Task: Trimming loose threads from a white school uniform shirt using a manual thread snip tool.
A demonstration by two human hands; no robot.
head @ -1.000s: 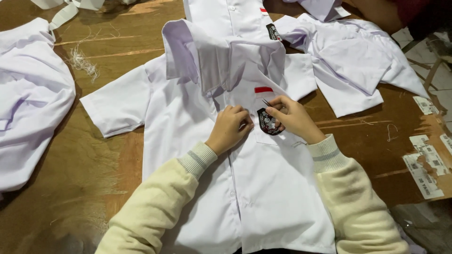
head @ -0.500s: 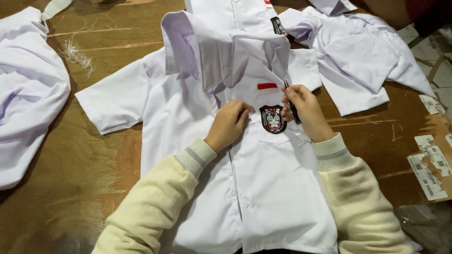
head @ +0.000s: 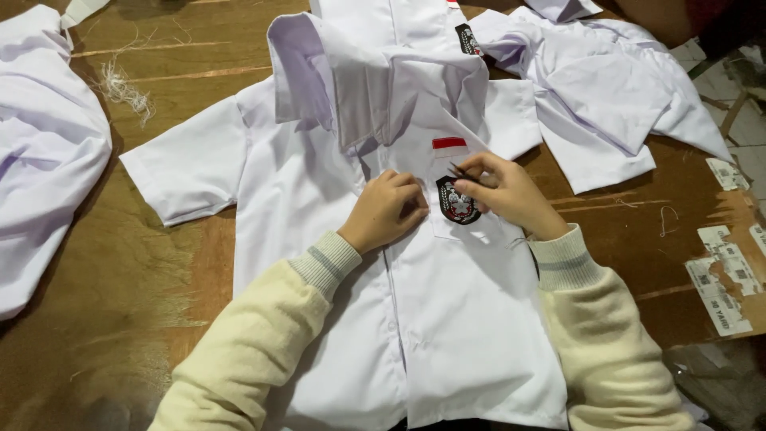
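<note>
A white short-sleeved shirt [head: 303,191] lies flat on the wooden table [head: 120,263], collar turned up. Its chest pocket carries a black shield-shaped badge [head: 457,203] and a small red strip [head: 448,144] above it. My left hand [head: 385,209] presses the shirt front just left of the badge, fingers curled. My right hand [head: 503,191] rests on the pocket at the badge's right and pinches a thin dark tool [head: 460,172], its tip at the badge's upper edge. Both arms wear cream knitted sleeves.
More white shirts lie around: a bundle at the left [head: 40,152], one at the back right [head: 606,88], another behind [head: 391,20] with its own badge. Loose thread [head: 124,88] lies at the back left. Paper labels [head: 722,287] sit at the table's right edge.
My right hand has shifted from the badge's lower right up to its top edge with the thin tool. My left hand stays pressed on the shirt. The view has moved slightly.
</note>
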